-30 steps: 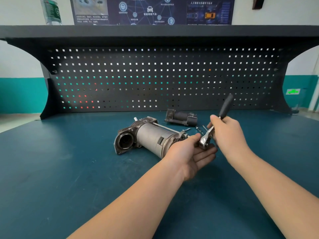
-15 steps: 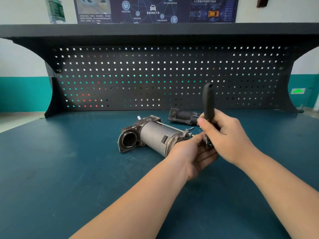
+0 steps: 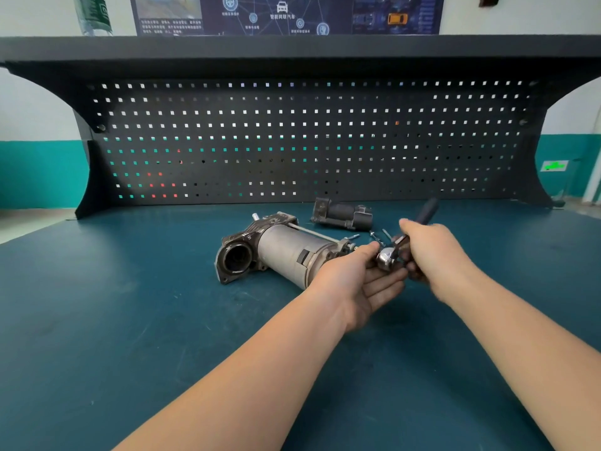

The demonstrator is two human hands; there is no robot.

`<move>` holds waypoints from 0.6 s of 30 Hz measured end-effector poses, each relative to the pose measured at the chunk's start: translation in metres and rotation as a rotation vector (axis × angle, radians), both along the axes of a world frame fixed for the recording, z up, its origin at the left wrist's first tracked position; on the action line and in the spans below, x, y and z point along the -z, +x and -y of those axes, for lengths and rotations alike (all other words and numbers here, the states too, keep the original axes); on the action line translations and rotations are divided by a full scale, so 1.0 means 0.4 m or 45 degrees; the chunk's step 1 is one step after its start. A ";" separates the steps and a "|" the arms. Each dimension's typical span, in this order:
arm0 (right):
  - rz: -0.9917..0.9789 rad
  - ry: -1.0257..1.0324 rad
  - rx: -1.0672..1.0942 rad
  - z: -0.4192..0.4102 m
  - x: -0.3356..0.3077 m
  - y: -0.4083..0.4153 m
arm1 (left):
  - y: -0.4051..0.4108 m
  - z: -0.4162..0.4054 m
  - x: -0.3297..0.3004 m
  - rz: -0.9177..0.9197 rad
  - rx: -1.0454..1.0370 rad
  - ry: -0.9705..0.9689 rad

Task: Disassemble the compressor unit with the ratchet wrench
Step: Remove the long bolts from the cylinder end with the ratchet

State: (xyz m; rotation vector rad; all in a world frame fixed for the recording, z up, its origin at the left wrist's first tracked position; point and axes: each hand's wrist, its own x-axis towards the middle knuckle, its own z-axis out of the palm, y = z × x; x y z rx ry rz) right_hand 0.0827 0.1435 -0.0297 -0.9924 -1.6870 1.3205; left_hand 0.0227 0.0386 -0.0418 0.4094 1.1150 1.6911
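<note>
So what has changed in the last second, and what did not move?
The right hand swung the ratchet wrench handle upright, then back down to the right, turning its head at the compressor unit's end. The left hand kept steadying the wrench head throughout. The compressor, the detached black part and the loose bolts stayed put.

You are at a blue-green table (image 3: 130, 320). A gray compressor (image 3: 279, 252) lies on its side on it, open end toward your left. Behind it lies a small black part (image 3: 341, 213). A few loose bolts (image 3: 377, 236) lie between the two.
</note>
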 end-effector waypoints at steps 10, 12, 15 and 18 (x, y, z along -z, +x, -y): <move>-0.093 1.106 -0.232 0.079 -0.007 0.023 | 0.001 0.005 -0.002 -0.038 0.007 0.030; -0.131 0.874 -0.053 0.067 -0.008 0.011 | 0.002 0.005 -0.001 -0.031 -0.001 0.024; -0.086 0.276 0.065 0.023 -0.011 0.001 | 0.001 0.002 0.001 -0.036 -0.004 0.009; -0.047 -0.316 -0.073 0.003 -0.001 0.005 | 0.000 -0.001 0.002 -0.039 0.005 0.006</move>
